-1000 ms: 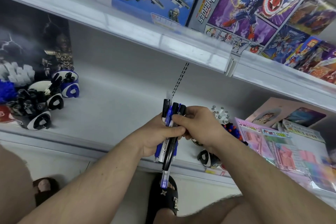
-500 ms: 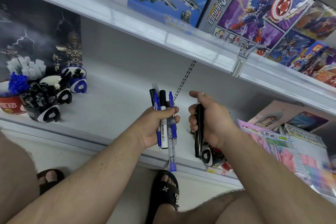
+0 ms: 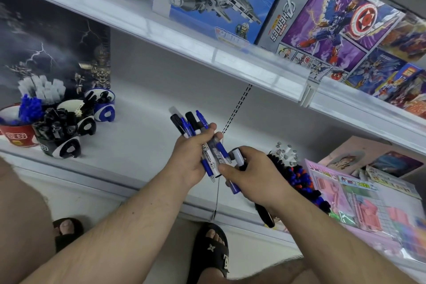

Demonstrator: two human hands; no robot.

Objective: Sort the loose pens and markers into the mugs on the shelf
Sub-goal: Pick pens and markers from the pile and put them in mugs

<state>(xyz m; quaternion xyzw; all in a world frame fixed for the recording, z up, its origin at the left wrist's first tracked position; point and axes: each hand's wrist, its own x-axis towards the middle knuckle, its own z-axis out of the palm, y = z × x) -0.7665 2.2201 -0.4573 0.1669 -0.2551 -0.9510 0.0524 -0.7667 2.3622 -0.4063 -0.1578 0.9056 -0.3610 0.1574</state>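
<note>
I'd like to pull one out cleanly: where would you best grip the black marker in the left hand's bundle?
Probably by its cap end, pinched from above. It sticks up past the left hand; the lower barrels are wrapped by fingers and crowded by the right hand.

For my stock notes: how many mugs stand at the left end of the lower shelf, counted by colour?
Red mug: 1
Black-and-white mugs: 2
Blue-and-white mug: 1
Total: 4
</note>
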